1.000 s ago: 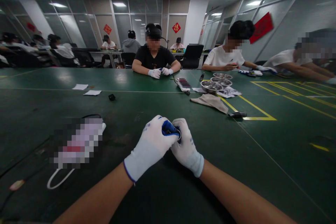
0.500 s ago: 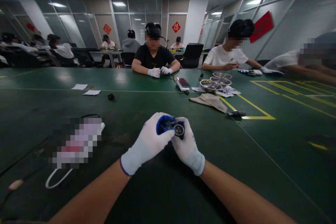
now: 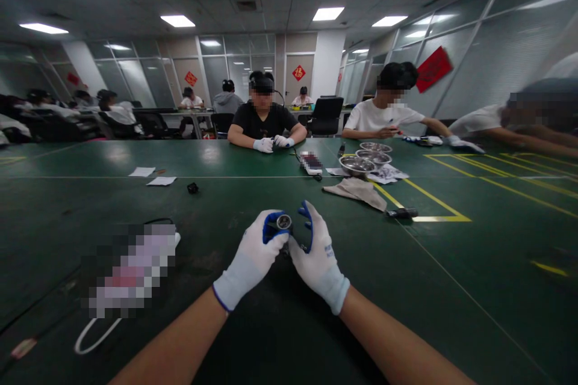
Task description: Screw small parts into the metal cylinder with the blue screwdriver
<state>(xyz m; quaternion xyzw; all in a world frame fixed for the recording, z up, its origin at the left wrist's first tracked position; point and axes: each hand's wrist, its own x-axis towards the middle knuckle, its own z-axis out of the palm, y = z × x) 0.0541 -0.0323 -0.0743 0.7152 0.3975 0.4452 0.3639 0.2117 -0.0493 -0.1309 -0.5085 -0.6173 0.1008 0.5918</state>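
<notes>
My left hand (image 3: 259, 252), in a white glove with blue palm, is closed round a dark cylinder with a silver-rimmed end (image 3: 284, 222). The round end faces up toward me, and its inside looks dark with small detail. Close on the right is my right hand (image 3: 316, 251), gloved the same way, its fingers raised and apart from the cylinder. Its thumb lies near the lower side of the cylinder; whether they touch I cannot tell. A tiny shiny bit (image 3: 304, 247) shows by the right palm, too small to name. Both hands are above the green table (image 3: 383, 313).
At left lies a blurred-out pale device with a white loop (image 3: 97, 337). Ahead are a small black object (image 3: 192, 188), white papers (image 3: 161, 181), a beige cloth (image 3: 356, 192), a black cylinder (image 3: 401, 213) and metal bowls (image 3: 357, 165). Several people sit around; one faces me across the table (image 3: 263, 117).
The silver-rimmed cylinder has moved left, from between both hands into my left hand. My right hand has opened, its fingers coming away. The view has tilted up slightly.
</notes>
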